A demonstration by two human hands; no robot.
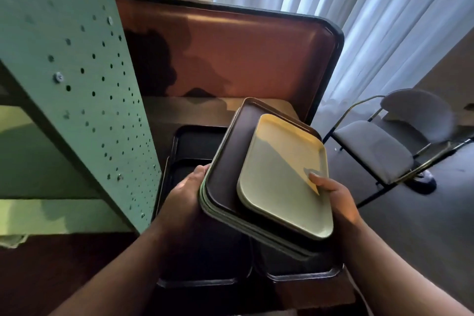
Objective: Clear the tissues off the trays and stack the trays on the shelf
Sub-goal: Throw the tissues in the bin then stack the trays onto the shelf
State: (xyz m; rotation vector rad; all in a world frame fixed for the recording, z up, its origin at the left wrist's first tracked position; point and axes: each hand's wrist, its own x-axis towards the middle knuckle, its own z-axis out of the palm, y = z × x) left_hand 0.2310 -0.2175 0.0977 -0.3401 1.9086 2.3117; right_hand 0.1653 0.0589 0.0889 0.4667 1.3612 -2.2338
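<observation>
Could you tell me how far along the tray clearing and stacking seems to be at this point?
No tissues show on the trays in view, so clearing looks done. In hand: the left hand and right hand grip a stack of trays with a small pale green tray on top. Left: placing it on the green shelf, then likely the black trays underneath.

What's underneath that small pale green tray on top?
The pale green tray lies on a larger dark brown tray. Below that, only green tray edges show; how many is hidden. Both hands grip the stack.
</observation>
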